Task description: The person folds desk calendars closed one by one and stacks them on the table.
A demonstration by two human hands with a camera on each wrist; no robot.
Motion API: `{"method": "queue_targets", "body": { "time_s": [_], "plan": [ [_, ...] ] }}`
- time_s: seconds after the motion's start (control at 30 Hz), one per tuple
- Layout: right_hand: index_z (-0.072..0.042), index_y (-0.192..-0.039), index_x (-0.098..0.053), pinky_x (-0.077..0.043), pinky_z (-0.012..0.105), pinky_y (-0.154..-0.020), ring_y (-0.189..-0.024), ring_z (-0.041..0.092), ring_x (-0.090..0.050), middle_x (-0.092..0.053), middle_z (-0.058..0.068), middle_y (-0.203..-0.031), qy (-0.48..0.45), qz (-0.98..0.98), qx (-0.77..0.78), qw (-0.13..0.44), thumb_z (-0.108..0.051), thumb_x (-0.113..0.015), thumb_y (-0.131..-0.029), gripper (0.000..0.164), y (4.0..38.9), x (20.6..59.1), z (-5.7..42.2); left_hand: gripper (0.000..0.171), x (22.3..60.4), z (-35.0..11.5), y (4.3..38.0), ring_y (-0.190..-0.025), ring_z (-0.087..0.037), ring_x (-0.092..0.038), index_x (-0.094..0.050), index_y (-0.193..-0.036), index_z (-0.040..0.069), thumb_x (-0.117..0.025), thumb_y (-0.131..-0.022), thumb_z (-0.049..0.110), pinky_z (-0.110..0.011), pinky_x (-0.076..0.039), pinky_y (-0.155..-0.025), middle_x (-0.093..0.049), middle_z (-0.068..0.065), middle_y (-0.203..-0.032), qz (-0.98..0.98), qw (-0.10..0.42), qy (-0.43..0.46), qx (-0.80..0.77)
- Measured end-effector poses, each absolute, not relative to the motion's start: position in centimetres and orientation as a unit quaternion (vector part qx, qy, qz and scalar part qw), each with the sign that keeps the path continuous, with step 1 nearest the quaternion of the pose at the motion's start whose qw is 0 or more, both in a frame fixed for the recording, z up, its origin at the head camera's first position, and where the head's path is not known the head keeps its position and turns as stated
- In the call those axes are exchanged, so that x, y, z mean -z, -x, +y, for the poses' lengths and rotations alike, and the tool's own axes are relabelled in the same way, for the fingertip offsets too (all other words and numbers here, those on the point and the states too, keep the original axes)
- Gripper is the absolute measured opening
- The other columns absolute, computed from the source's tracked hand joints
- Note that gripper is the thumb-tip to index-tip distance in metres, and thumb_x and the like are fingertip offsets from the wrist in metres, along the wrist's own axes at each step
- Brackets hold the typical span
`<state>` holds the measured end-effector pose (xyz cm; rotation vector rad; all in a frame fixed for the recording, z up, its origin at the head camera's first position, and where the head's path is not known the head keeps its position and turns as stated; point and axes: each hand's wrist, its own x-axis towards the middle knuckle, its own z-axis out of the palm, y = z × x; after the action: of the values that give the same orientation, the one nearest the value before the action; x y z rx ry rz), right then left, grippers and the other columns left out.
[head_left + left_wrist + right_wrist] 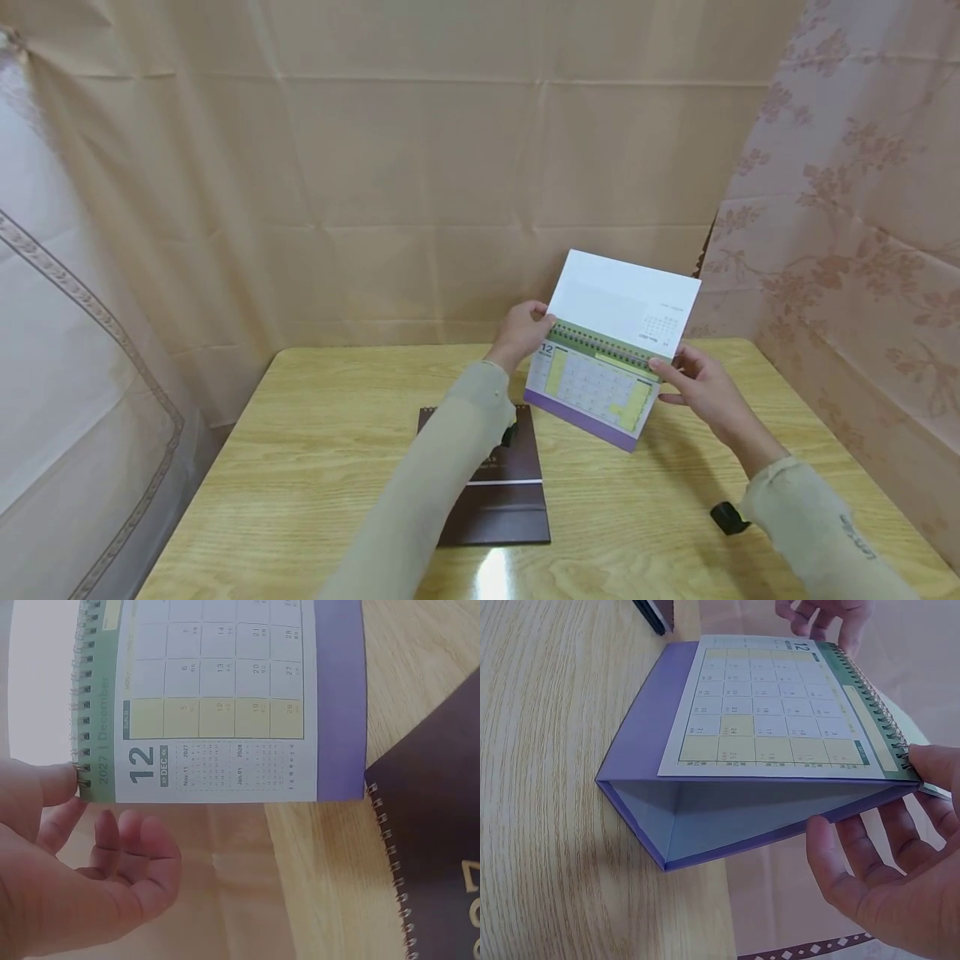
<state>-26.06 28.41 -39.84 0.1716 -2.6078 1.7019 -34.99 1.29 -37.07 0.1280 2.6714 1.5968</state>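
Both hands hold up a purple-based desk calendar (596, 387), tilted, with its December 2027 page facing up. A white leaf (622, 296) is flipped up beyond the green spiral-bound edge. My left hand (519, 335) pinches the left end of that edge, thumb on top near the coils. At the other end my right hand (705, 392) grips the corner, thumb above and fingers beneath the purple stand. In the right wrist view the stand's folded board (727, 817) makes a hollow triangle. A dark brown spiral calendar (495, 512) lies below my left forearm, partly hidden by it.
The wood-grain table (322, 467) backs onto a beige curtain (405, 183). A floral cloth (862, 217) hangs on the right and a white cloth (67, 333) on the left. A small black object (727, 518) shows beside my right sleeve.
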Motion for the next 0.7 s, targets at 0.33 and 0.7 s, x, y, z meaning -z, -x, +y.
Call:
{"method": "queue_targets", "body": {
  "time_s": [0.33, 0.7],
  "plan": [
    [0.001, -0.139, -0.054, -0.059, 0.032, -0.076, -0.094, 0.009, -0.062, -0.058, 0.019, -0.111, -0.051, -0.857, -0.512, 0.035, -0.037, -0.060, -0.103, 0.053, 25.93, 39.79, 28.15, 0.033, 36.25, 1.00, 34.69, -0.104, -0.024, -0.062, -0.064, -0.130, 0.012, -0.057, -0.104, 0.031, -0.041, -0.047, -0.095, -0.069, -0.006, -0.114, 0.890, 0.007, -0.060, -0.452],
    [0.000, -0.135, -0.059, -0.057, 0.026, -0.071, -0.093, 0.018, -0.063, -0.062, 0.021, -0.112, -0.046, -0.874, -0.480, 0.064, -0.038, -0.060, -0.103, 0.050, 25.92, 39.77, 27.95, 0.032, 36.31, 0.77, 34.86, -0.090, -0.022, -0.064, -0.063, -0.130, 0.012, -0.058, -0.104, 0.031, -0.035, -0.051, -0.080, -0.068, -0.006, -0.105, 0.885, 0.017, -0.068, -0.460]
  ]
}}
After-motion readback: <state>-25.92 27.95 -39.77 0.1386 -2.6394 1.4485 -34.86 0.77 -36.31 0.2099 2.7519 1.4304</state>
